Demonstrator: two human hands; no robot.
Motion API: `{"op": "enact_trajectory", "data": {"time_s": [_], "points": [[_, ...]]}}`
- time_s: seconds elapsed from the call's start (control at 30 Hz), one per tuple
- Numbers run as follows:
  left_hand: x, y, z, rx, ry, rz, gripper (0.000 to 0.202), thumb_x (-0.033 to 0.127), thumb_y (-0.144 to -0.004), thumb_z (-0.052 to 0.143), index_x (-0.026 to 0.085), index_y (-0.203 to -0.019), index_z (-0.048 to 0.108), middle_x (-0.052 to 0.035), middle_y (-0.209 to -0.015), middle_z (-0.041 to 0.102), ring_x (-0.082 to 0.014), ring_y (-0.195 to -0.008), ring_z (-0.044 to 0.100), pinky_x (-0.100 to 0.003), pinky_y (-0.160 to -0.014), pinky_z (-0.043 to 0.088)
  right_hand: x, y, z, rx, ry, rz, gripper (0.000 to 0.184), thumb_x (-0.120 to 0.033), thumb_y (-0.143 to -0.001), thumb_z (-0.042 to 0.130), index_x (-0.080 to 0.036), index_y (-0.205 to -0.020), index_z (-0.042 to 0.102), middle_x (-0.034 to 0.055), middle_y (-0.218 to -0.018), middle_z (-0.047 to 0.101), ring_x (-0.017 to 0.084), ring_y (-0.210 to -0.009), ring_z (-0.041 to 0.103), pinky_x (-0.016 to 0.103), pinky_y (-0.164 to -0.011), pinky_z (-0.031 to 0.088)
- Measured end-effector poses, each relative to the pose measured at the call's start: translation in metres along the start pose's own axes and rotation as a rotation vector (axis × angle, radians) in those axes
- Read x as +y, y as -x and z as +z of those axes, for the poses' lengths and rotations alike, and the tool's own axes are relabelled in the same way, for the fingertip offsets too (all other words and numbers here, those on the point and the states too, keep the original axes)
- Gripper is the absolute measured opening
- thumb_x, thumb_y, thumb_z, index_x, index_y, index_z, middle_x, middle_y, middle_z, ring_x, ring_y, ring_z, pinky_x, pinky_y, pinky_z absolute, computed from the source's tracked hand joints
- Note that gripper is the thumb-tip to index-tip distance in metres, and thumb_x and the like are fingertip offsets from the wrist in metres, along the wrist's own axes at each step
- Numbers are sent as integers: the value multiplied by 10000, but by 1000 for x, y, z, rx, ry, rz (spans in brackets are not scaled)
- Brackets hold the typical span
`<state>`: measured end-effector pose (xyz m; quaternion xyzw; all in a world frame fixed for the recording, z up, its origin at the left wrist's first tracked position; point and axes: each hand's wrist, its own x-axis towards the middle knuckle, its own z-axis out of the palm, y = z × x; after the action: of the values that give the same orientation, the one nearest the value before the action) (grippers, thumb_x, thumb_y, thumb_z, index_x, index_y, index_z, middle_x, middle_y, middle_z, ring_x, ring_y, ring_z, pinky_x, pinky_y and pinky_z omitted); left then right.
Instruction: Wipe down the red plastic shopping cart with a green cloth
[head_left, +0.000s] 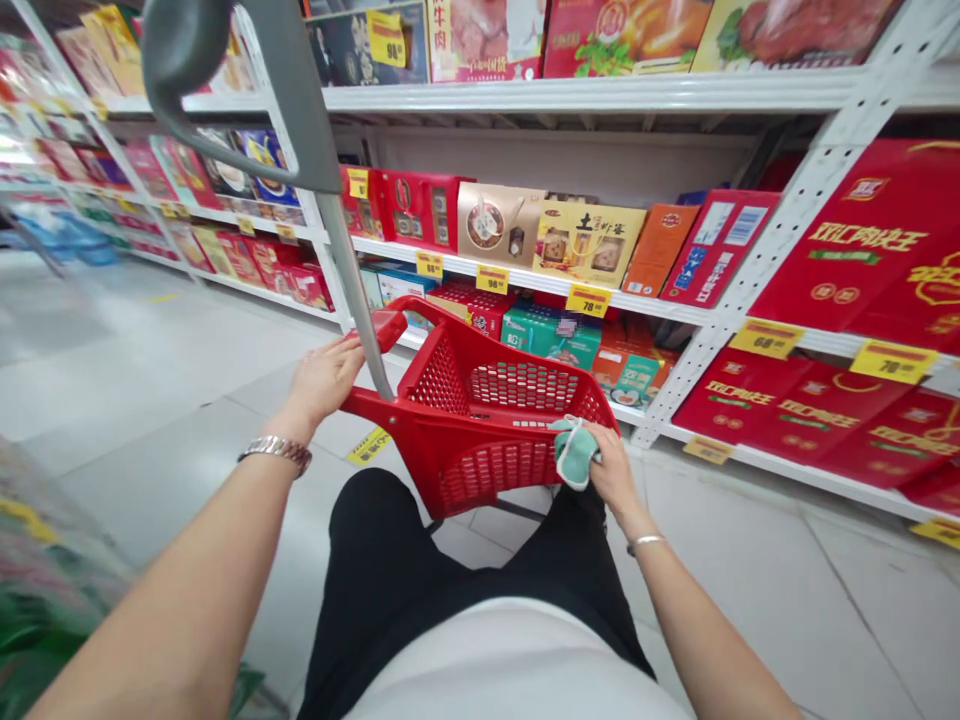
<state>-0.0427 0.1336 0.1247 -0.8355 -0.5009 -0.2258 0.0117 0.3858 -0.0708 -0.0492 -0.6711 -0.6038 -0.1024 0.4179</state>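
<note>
A red plastic shopping cart [465,465] with lattice sides stands right in front of my legs. My left hand [328,378] grips the red end of its rim at the left, close to where a metal pole [349,262] rises to a grey plastic handle [296,100]. In my right hand [611,465] is a green cloth [575,452] with white edging, pressed against the right end of the cart's near rim. My right fingers are curled around the cloth and partly hidden by it. The visible inside of the basket shows no goods.
White metal shelves [585,95] with boxed goods run along the far side. Yellow price tags [589,300] hang on their edges. Large red gift boxes [862,250] fill the right-hand bay. Pale floor tiles [165,360] stretch away at left; green leafy shapes [45,640] blur at lower left.
</note>
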Motion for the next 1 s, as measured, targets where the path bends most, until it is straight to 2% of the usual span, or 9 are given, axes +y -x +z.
{"op": "enact_trajectory", "data": {"time_s": [0.1, 0.17, 0.23, 0.33, 0.43, 0.6, 0.77, 0.9, 1.0], "points": [[9, 1, -3, -53, 31, -24, 522, 324, -1016, 264, 113, -1262, 673, -65, -1498, 555, -207, -1423, 448, -351, -1199, 315, 6, -10, -16, 172, 95, 185, 363, -208, -719, 519, -196, -1061, 639, 136, -1052, 702, 299, -1023, 626, 477, -948, 493], [14, 3, -5, -59, 31, -43, 513, 317, -1015, 270, 129, -1293, 658, -49, -1509, 545, -206, -1445, 419, -359, -1212, 294, 7, -19, -20, 317, 154, 265, 419, -237, -729, 536, -169, -1139, 590, 166, -1118, 676, 317, -1054, 618, 483, -950, 494], [18, 4, -5, -60, 30, -61, 526, 335, -1021, 260, 137, -1328, 637, -48, -1522, 531, -216, -1465, 388, -380, -1223, 269, 6, -25, -16, 396, 198, 289, 497, -212, -736, 526, -130, -1226, 544, 209, -1221, 634, 331, -1118, 604, 501, -977, 482], [20, 7, -4, -60, 15, -62, 546, 361, -1018, 249, 143, -1339, 632, -54, -1516, 538, -243, -1465, 383, -413, -1219, 270, -1, -24, 0, 316, 235, 224, 569, -102, -726, 466, -114, -1290, 540, 218, -1262, 613, 331, -1191, 577, 531, -1022, 457], [18, 9, -2, -53, -15, -56, 542, 387, -1008, 255, 192, -1340, 637, -32, -1499, 559, -255, -1440, 416, -442, -1193, 310, -18, -13, 19, 222, 206, 111, 650, -23, -749, 390, -134, -1370, 546, 210, -1320, 585, 317, -1294, 504, 555, -1079, 420], [12, 12, -3, -41, -66, -57, 576, 438, -1000, 245, 188, -1341, 635, -46, -1478, 580, -258, -1417, 445, -432, -1180, 327, -71, -2, 42, 174, 138, -18, 688, 7, -766, 398, -185, -1402, 578, 178, -1348, 569, 310, -1296, 483, 556, -1090, 424], [14, 21, -7, -74, -113, -48, 601, 417, -1000, 208, 164, -1277, 678, -85, -1484, 570, -279, -1428, 434, -460, -1170, 333, -146, -6, 70, 24, -50, -208, 736, 21, -758, 475, -251, -1436, 568, 145, -1419, 539, 316, -1303, 468, 562, -1099, 429], [16, 27, -10, -49, -134, -56, 567, 392, -994, 223, 205, -1234, 701, -59, -1481, 576, -258, -1435, 431, -451, -1169, 340, -209, -15, 86, -74, -130, -441, 646, 1, -830, 547, -287, -1406, 598, 105, -1455, 525, 289, -1380, 419, 522, -1172, 390], [13, 29, -14, -57, -125, -38, 584, 385, -987, 214, 179, -1228, 705, -86, -1477, 577, -260, -1431, 441, -442, -1169, 347, -238, -23, 90, -98, -131, -626, 508, -76, -908, 598, -333, -1344, 636, 54, -1439, 557, 257, -1400, 413, 488, -1189, 392]]}}
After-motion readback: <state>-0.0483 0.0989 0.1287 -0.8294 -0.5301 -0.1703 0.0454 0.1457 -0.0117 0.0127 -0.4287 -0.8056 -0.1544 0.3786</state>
